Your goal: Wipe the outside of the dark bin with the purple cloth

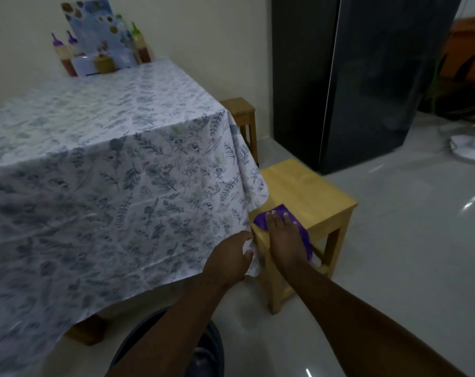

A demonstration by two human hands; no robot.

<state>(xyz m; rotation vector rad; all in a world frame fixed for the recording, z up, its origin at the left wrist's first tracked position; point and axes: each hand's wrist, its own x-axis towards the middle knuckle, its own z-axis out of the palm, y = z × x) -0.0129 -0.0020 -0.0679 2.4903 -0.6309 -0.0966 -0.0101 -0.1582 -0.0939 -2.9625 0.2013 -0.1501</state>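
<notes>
Both arms outstretched: right hand (284, 235) flat on purple cloth (299, 227)

Both bare forearms reach forward and down from the bottom of the frame, side by side. The left hand (232, 258) is curled, its fingers and thumb pinched closed on a fold of white fabric. The right hand (281, 235) lies flat, palm down, fingers extended and slightly spread, pressing on a purple cloth (301, 229).
</notes>
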